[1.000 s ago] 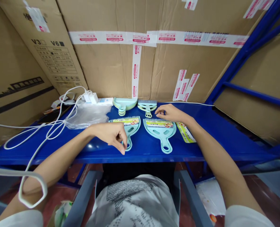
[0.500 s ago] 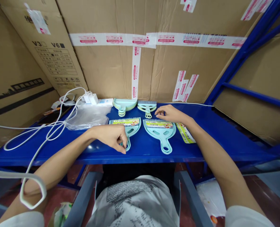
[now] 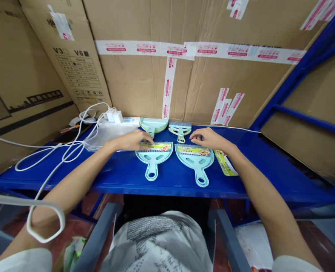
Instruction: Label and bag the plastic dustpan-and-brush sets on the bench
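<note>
left hand (image 3: pixel 133 140) half-open at dustpan (image 3: pixel 153 160); right hand (image 3: pixel 203 137) loosely curled near brushes (image 3: pixel 180 129)

Soft, even indoor light, apparently from overhead, falls across a blue bench (image 3: pixel 255 166) and cardboard wall (image 3: pixel 136 83), leaving two mint-green dustpans (image 3: pixel 152 160) clearly lit. Pale sheen glances off clear plastic bags (image 3: pixel 99 138), while the reddish floor (image 3: pixel 81 224) below sinks into shade. The wide lens stretches both forearms (image 3: pixel 79 189) toward the lower corners. Softness blurs the small print on yellow labels (image 3: pixel 194 150); larger box lettering (image 3: pixel 80 53) stays legible.
</note>
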Motion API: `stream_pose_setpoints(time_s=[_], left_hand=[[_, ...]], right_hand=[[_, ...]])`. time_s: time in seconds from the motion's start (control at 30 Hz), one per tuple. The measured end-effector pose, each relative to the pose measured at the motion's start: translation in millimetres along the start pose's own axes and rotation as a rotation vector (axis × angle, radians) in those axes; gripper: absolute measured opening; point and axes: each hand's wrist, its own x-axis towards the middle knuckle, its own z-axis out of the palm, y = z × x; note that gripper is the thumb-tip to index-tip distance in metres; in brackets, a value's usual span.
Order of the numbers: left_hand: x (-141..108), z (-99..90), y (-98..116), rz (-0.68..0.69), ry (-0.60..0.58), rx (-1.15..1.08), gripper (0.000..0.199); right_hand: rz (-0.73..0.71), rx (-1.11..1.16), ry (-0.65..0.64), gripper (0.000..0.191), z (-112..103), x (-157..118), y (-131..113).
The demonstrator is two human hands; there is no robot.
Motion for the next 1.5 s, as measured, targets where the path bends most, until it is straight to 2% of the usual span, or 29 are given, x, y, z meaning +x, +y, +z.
stream_pose_setpoints(time_s=[0.13, 0.4, 0.53, 0.67, 0.87, 1.0, 1.07, 1.2, 1.27, 1.37, 1.5], left_hand=[[2.1, 4.7, 4.0, -0.006, 0.001, 0.044, 0.033], [0.9, 3.2, 4.2, -0.011, -0.001, 0.052, 0.031], [-0.2, 0.8, 3.7, -0.008, -0.019, 0.062, 0.036], [-0.6, -1.5, 7.6, 0.007, 0.059, 0.053, 0.043], [0.0, -3.1, 17.3, 0.091, 0.164, 0.011, 0.034], [-0.1, -2.1, 15.6, 0.09, 0.244, 0.034, 0.034], [-0.3, -0.8, 11.5, 0.068, 0.274, 0.083, 0.034], [-0.5, 2.0, 2.9, 0.004, 0.287, 0.204, 0.034], [-0.3, 2.3, 1.6, -0.019, 0.249, 0.218, 0.034], [-0.5, -0.4, 4.9, -0.042, 0.157, 0.163, 0.035], [-2.1, -5.7, 12.0, -0.044, 0.078, 0.08, 0.057]], right_hand=[[0.007, 0.002, -0.01, 0.028, -0.5, -0.1, -1.5], [0.012, -0.007, -0.02, 0.027, -2.4, -1.8, -3.5], [0.017, 0.009, -0.016, 0.028, -2.3, -1.5, -3.8], [0.007, 0.005, -0.019, 0.03, -1.9, -1.4, -4.3], [0.002, 0.001, -0.016, 0.027, -1.2, -1.1, -4.0], [0.001, 0.023, -0.032, 0.027, -0.6, -1.5, -8.9], [-0.029, 0.018, -0.041, 0.035, 1.5, -1.9, -15.4], [-0.105, -0.038, -0.068, 0.074, 9.1, -1.9, -35.7], [-0.11, -0.055, -0.095, 0.088, 11.7, -1.3, -47.6], [-0.105, -0.048, -0.131, 0.098, 11.9, 2.2, -63.2], [-0.106, -0.02, -0.208, 0.111, 14.4, 18.5, -74.2]])
